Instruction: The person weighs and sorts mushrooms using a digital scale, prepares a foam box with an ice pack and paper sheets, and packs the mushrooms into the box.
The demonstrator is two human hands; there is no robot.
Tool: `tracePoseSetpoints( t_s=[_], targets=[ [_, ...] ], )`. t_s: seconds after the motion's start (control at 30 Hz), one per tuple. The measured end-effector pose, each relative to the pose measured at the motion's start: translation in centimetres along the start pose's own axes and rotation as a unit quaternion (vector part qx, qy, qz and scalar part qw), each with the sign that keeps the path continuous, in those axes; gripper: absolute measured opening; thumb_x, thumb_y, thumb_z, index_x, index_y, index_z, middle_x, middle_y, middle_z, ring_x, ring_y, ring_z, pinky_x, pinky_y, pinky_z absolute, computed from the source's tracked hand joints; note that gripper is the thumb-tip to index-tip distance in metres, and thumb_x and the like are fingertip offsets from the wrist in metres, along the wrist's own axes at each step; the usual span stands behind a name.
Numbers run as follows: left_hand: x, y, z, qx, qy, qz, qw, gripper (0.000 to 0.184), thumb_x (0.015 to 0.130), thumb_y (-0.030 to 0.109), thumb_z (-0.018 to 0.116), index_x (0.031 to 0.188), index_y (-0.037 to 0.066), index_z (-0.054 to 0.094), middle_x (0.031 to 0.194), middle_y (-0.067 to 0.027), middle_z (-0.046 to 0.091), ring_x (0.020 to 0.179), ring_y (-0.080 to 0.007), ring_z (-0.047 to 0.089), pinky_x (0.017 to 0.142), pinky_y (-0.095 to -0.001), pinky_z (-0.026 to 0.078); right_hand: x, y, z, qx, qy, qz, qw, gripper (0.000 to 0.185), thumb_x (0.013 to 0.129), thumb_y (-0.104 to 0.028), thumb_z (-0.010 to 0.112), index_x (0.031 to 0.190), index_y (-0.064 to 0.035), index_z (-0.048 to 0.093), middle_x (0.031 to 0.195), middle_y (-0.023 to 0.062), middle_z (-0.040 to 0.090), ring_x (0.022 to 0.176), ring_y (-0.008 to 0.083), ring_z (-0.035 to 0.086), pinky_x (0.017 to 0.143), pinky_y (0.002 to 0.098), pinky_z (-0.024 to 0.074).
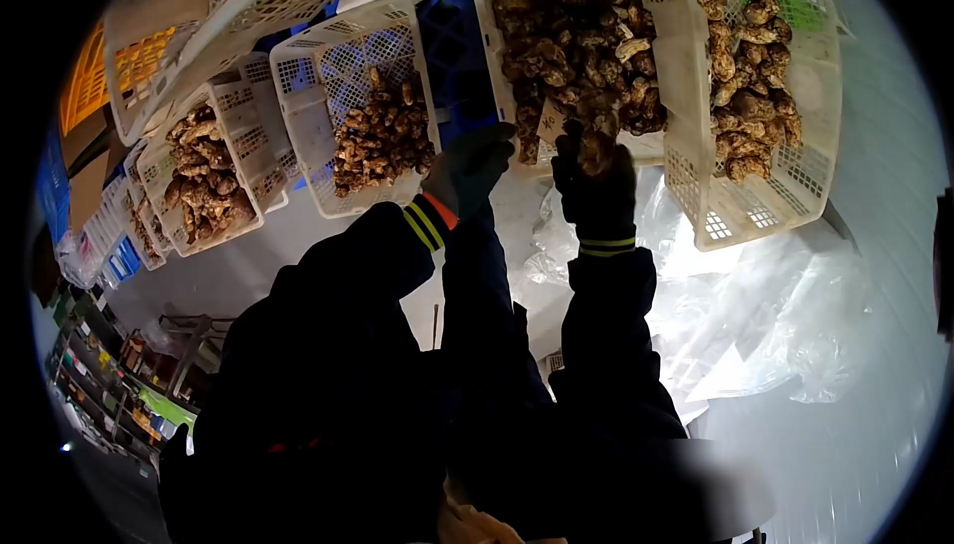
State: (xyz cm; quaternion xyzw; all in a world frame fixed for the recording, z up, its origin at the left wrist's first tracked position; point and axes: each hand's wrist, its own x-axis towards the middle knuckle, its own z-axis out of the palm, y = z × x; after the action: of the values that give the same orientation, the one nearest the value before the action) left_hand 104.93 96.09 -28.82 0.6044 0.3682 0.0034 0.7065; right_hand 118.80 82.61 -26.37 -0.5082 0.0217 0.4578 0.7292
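My right hand (599,191), in a dark glove with a yellow-striped cuff, is closed around a brown mushroom (597,147) at the near edge of a white plastic crate (480,22). Many knobbly mushrooms (556,52) fill that crate, and a small card with a written mark (551,123) leans among them beside my right hand. To the left, my gloved left hand (471,168) has its fingers drawn together near the crate's corner. Whatever it may hold is hidden in shadow. Smaller mushrooms (383,137) lie in another white crate (285,107) just left of it.
A tilted white crate (686,137) with longer mushrooms (750,77) stands at the right. More crates (159,181) are lined up at the left, one raised above them (129,107). Crumpled clear plastic sheeting (785,315) covers the right side. A shelf rack (109,385) stands far left.
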Motion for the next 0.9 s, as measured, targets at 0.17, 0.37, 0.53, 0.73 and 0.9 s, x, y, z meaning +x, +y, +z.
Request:
tracePoseSetpoints(
  t_s=[0.17,0.37,0.53,0.73,0.9],
  targets=[
    [-1.8,2.0,-1.5,-0.099,0.023,-0.027,0.994,0.03,0.086,0.011,0.052,0.115,0.004,0.052,0.093,-0.0087,0.061,0.079,-0.0139,0.059,0.072,-0.0257,0.048,0.8,-0.9,4.3,0.199,0.033,0.104,0.974,0.031,0.085,-0.024,0.053,0.107,-0.0024,0.053,0.103,0.0103,0.059,0.09,0.0232,0.058,0.076,0.0308,0.0483],
    [-3.5,4.0,-3.5,-0.135,0.043,-0.052,0.989,0.031,0.088,0.013,0.049,0.116,-0.001,0.05,0.098,-0.0119,0.061,0.087,-0.017,0.059,0.076,-0.0274,0.048,1.0,-0.6,6.8,0.065,-0.003,0.075,0.995,0.035,0.083,-0.017,0.056,0.113,-0.0009,0.051,0.103,0.0126,0.059,0.09,0.0195,0.057,0.076,0.0293,0.0477],
    [-4.4,6.6,-2.9,-0.465,0.032,-0.079,0.881,0.04,0.09,0.024,0.048,0.122,0.001,0.043,0.11,-0.0137,0.054,0.099,-0.0225,0.056,0.083,-0.0335,0.048,0.3,-0.2,10.6,-0.423,-0.047,-0.189,0.885,0.047,0.076,-0.005,0.062,0.12,0.0025,0.046,0.114,0.0152,0.054,0.096,0.0207,0.057,0.079,0.0277,0.0468],
    [-6.9,7.9,-6.8,-0.44,0.051,-0.016,0.896,0.041,0.091,0.03,0.045,0.122,0.003,0.04,0.114,-0.0128,0.052,0.104,-0.0233,0.052,0.086,-0.0367,0.047,-2.1,-1.4,14.6,-0.448,-0.224,-0.227,0.835,0.048,0.076,-0.002,0.062,0.121,0.0034,0.045,0.118,0.0176,0.051,0.11,0.0251,0.049,0.095,0.0339,0.0372],
    [-9.8,6.3,-10.4,-0.637,0.033,-0.023,0.77,0.047,0.09,0.034,0.046,0.125,0.003,0.037,0.116,-0.0127,0.051,0.106,-0.0252,0.052,0.092,-0.0416,0.043,1.2,-9.7,4.0,-0.727,0.248,-0.433,0.472,0.059,0.077,-0.032,0.061,0.12,0.0051,0.043,0.107,0.0239,0.056,0.093,0.0365,0.056,0.084,0.042,0.0443]
  ],
)
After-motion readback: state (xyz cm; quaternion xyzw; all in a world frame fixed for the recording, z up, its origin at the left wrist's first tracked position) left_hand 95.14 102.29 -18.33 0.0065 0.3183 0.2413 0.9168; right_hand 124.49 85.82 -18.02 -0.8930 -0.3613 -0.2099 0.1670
